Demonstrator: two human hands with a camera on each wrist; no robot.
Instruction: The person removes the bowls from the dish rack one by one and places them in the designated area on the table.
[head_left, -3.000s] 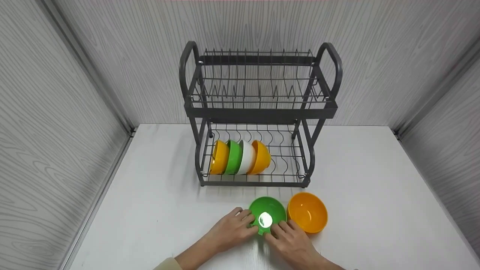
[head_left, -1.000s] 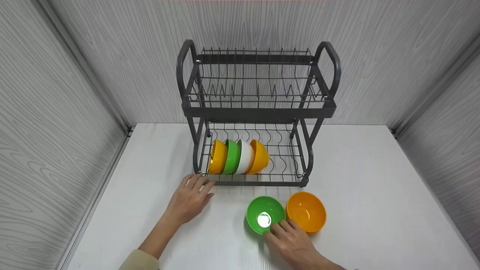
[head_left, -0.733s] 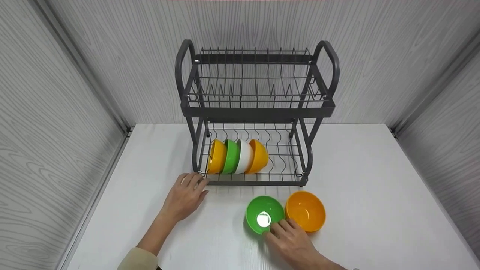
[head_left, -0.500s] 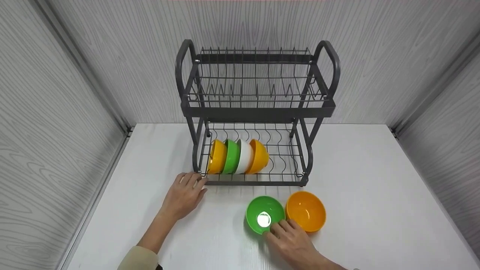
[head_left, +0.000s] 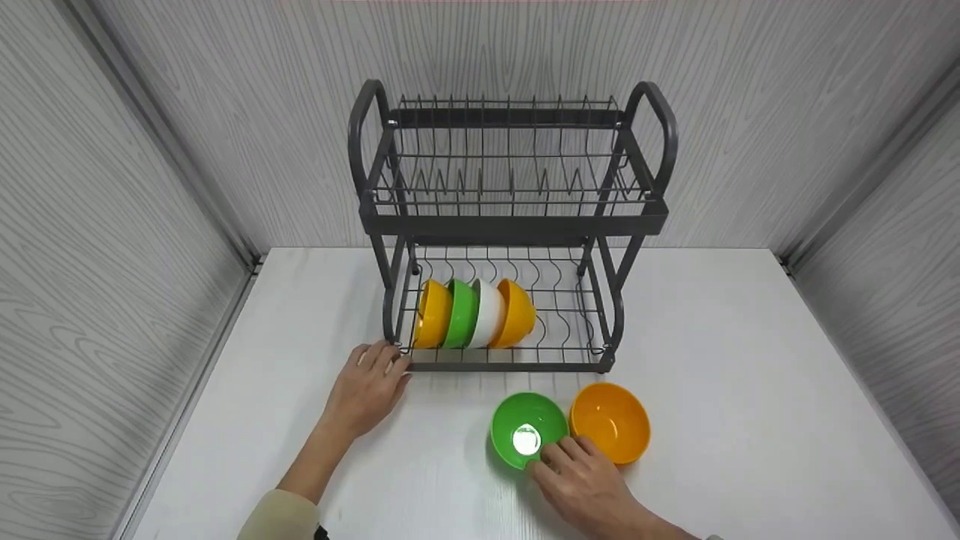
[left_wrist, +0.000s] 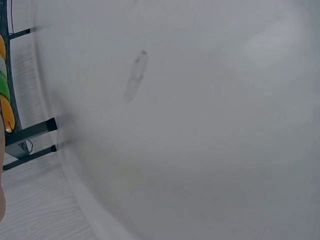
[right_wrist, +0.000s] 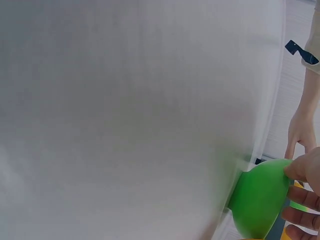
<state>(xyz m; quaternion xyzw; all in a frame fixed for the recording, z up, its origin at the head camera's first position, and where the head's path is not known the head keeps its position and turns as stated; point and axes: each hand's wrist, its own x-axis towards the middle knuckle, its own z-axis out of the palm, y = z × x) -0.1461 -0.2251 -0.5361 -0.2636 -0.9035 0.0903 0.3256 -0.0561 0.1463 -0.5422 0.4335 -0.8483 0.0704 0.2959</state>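
Note:
My right hand (head_left: 581,480) pinches the near right rim of a green bowl (head_left: 525,412), which sits upright on the white table. In the right wrist view the thumb lies against the outside of the green bowl (right_wrist: 260,197), with the fingers over its rim. An orange bowl (head_left: 611,420) stands close beside it on the right. My left hand (head_left: 366,390) grips the front left corner of a black two-tier dish rack (head_left: 510,367); its fingertips are partly hidden there. In the left wrist view only a sliver of the hand shows at the edge.
On the rack's lower tier, a yellow bowl (head_left: 433,315), a green bowl (head_left: 461,313), a white bowl (head_left: 487,315) and another yellow bowl (head_left: 517,315) stand on edge in a row at the left. Grey wood-grain panels (head_left: 150,225) enclose the table.
My left hand has let go of the green bowl and moved up and left to the rack's front corner. My right hand stays at the green bowl's rim.

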